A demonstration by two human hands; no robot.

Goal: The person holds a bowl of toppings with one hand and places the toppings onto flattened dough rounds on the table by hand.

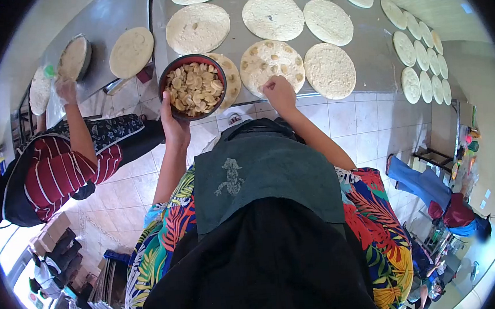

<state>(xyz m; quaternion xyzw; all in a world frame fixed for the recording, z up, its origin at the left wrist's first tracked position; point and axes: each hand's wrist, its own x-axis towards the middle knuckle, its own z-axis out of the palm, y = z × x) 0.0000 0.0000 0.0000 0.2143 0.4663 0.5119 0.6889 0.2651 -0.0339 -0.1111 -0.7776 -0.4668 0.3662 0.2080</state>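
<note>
My left hand (175, 125) gripped bowl (192, 59) of slices (197, 90); right hand (280, 93), fingers pinched, worked over dough round (269, 54). Metal worktop (376, 65) stood above tiled floor (342, 119).

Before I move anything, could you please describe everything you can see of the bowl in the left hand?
The bowl is round, with a dark, nearly black rim and outside and a red inner wall; its material looks like plastic. It is filled with pale tan slices, apparently mushrooms. The left hand grips its near left side, thumb up at the rim. Its open top faces the camera, and it partly hides a dough round by the table's near edge.
</note>
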